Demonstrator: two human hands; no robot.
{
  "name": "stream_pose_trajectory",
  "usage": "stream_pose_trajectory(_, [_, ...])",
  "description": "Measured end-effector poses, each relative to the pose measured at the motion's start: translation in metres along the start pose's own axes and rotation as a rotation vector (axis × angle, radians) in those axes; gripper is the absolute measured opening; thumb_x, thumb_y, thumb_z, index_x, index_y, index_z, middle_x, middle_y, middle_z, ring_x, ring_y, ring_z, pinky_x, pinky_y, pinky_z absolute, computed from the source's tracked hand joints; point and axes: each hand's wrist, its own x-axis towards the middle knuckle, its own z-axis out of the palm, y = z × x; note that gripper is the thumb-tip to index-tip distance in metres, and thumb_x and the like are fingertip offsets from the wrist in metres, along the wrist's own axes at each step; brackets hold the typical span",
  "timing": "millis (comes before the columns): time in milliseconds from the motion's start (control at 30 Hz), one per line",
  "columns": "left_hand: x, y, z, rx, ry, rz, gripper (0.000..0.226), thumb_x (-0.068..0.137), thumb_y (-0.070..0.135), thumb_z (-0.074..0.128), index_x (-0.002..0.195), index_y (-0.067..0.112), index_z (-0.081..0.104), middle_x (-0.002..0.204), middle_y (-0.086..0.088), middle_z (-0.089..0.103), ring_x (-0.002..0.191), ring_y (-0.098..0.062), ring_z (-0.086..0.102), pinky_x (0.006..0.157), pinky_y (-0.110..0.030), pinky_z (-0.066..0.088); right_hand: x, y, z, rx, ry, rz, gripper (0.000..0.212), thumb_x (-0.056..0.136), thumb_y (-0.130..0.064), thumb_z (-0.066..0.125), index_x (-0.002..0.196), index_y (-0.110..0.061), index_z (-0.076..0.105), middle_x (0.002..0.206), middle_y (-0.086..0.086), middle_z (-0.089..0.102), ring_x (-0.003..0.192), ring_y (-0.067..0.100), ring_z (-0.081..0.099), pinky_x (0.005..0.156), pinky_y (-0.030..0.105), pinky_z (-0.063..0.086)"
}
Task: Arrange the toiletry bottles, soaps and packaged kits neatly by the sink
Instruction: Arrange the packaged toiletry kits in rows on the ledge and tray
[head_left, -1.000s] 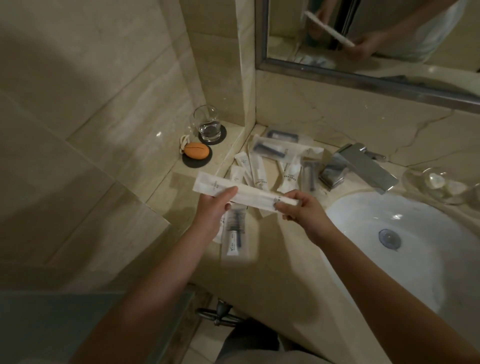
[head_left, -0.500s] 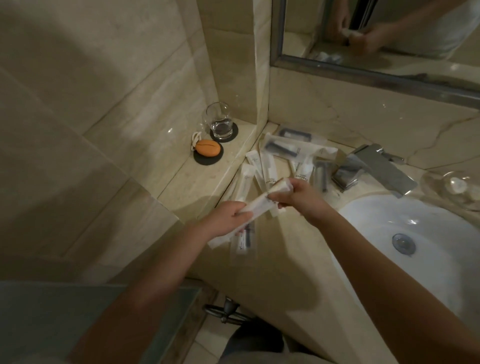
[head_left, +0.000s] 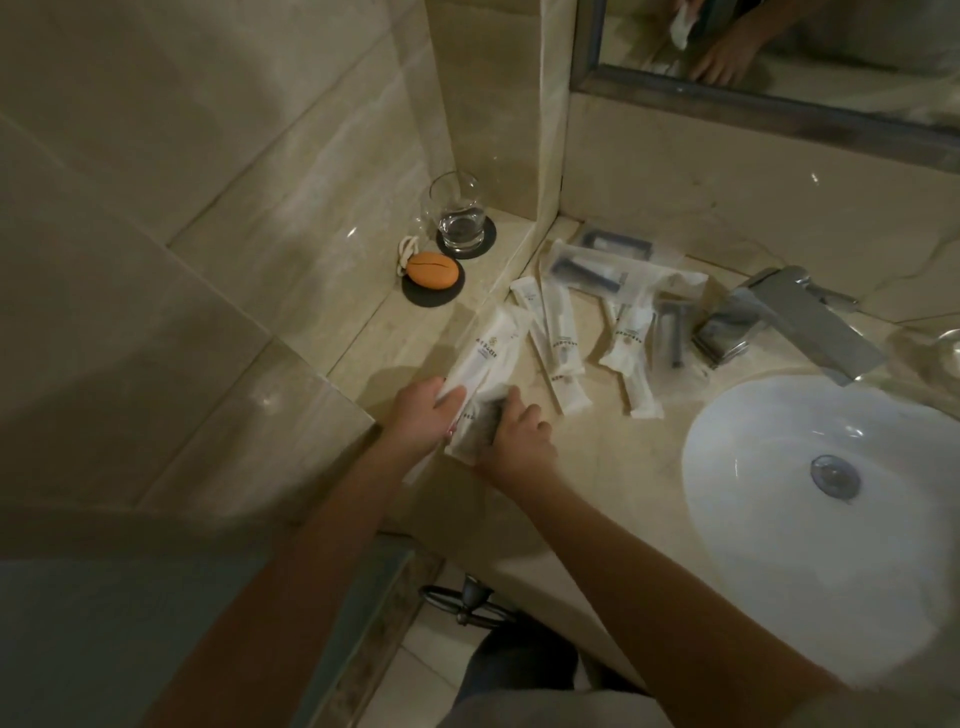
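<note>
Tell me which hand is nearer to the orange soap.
Left. The left hand lies below the orange soap, by the ledge; the right hand is farther off, toward the sink.

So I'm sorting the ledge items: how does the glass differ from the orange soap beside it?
The glass is clear and see-through; the orange soap is opaque and brightly coloured. The glass stands upright and tall, while the soap lies low and oval. The glass is farther back toward the corner; the soap sits nearer the person, with a pale cord at its left. Both rest on dark round coasters on the raised ledge.
</note>
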Motion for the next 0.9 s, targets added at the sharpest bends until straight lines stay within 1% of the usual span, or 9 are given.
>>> stream_pose_trajectory(100, [-0.001, -0.002, 0.004, 0.010, -0.025, 0.021, 0.025, 0.093, 0.026, 0.050, 0.101, 0.004, 0.057, 0.086, -0.014, 0.063, 0.071, -0.024, 0.064, 0.060, -0.031, 0.053, 0.008, 0.008, -0.007, 0.114, -0.032, -0.028, 0.070, 0.089, -0.026, 0.052, 0.144, -0.009, 0.013, 0.125, 0.018, 0.047, 0.110, 0.035, 0.052, 0.090, 0.041, 0.042])
stream_pose_trajectory(200, [-0.002, 0.002, 0.008, 0.023, -0.025, 0.045, 0.020, 0.094, 0.026, 0.049, 0.100, 0.008, 0.056, 0.080, -0.006, 0.059, 0.062, -0.013, 0.058, 0.053, -0.020, 0.044, 0.009, 0.023, -0.026, 0.250, -0.063, -0.076, 0.048, 0.084, -0.019, 0.055, 0.127, -0.008, 0.038, 0.110, 0.015, 0.057, 0.100, 0.035, 0.058, 0.078, 0.037, 0.043])
stream_pose_trajectory(267, [-0.001, 0.009, 0.014, 0.033, -0.012, 0.080, 0.020, 0.094, 0.027, 0.048, 0.098, 0.009, 0.056, 0.076, -0.003, 0.058, 0.060, -0.010, 0.056, 0.051, -0.019, 0.042, 0.005, 0.037, -0.043, 0.389, -0.061, -0.115, 0.032, 0.083, -0.011, 0.055, 0.114, -0.005, 0.049, 0.096, 0.012, 0.057, 0.091, 0.031, 0.057, 0.070, 0.033, 0.041])
stream_pose_trajectory(433, [0.000, 0.042, 0.043, -0.015, -0.054, 0.203, 0.025, 0.093, 0.028, 0.047, 0.081, 0.006, 0.052, 0.069, -0.005, 0.057, 0.058, -0.015, 0.057, 0.050, -0.021, 0.044, -0.022, 0.087, -0.098, 0.878, -0.021, 0.003, 0.021, 0.087, -0.006, 0.057, 0.107, 0.000, 0.050, 0.095, 0.015, 0.063, 0.074, 0.021, 0.061, 0.054, 0.018, 0.049])
stream_pose_trajectory(500, [-0.002, 0.064, 0.061, -0.059, -0.083, 0.239, 0.023, 0.092, 0.026, 0.049, 0.080, 0.007, 0.055, 0.066, -0.004, 0.058, 0.057, -0.015, 0.057, 0.052, -0.023, 0.049, -0.037, 0.115, -0.117, 1.003, 0.028, 0.071, 0.022, 0.089, -0.011, 0.058, 0.106, 0.001, 0.051, 0.098, 0.015, 0.067, 0.075, 0.021, 0.065, 0.066, 0.034, 0.054])
stream_pose_trajectory(567, [-0.005, 0.087, 0.082, -0.081, -0.144, 0.298, 0.023, 0.092, 0.024, 0.050, 0.083, 0.005, 0.058, 0.065, -0.004, 0.058, 0.055, -0.013, 0.056, 0.050, -0.017, 0.049, -0.054, 0.147, -0.130, 1.101, 0.109, 0.126, 0.015, 0.092, -0.014, 0.054, 0.104, -0.005, 0.058, 0.099, 0.010, 0.069, 0.086, 0.024, 0.067, 0.081, 0.046, 0.053])
stream_pose_trajectory(667, [-0.017, 0.121, 0.118, -0.066, -0.255, 0.388, 0.023, 0.092, 0.023, 0.051, 0.080, 0.004, 0.056, 0.061, -0.004, 0.055, 0.051, -0.013, 0.055, 0.045, -0.011, 0.043, -0.083, 0.192, -0.146, 1.248, 0.256, 0.205, 0.016, 0.095, -0.015, 0.049, 0.098, -0.012, 0.064, 0.102, 0.011, 0.069, 0.095, 0.028, 0.065, 0.091, 0.048, 0.049])
stream_pose_trajectory(767, [-0.037, 0.151, 0.158, -0.056, -0.354, 0.458, 0.023, 0.092, 0.022, 0.052, 0.075, 0.007, 0.053, 0.058, -0.001, 0.053, 0.050, -0.015, 0.054, 0.049, -0.017, 0.044, -0.112, 0.233, -0.158, 1.337, 0.381, 0.281, 0.019, 0.096, -0.016, 0.047, 0.099, -0.007, 0.063, 0.094, 0.012, 0.067, 0.088, 0.027, 0.064, 0.090, 0.047, 0.049])
stream_pose_trajectory(900, [-0.072, 0.180, 0.206, -0.050, -0.467, 0.514, 0.028, 0.092, 0.021, 0.052, 0.066, 0.011, 0.045, 0.056, -0.001, 0.052, 0.050, -0.012, 0.052, 0.044, -0.008, 0.040, -0.148, 0.284, -0.168, 1.410, 0.510, 0.328, 0.024, 0.097, -0.022, 0.045, 0.085, -0.014, 0.064, 0.078, 0.005, 0.066, 0.075, 0.023, 0.061, 0.079, 0.042, 0.049])
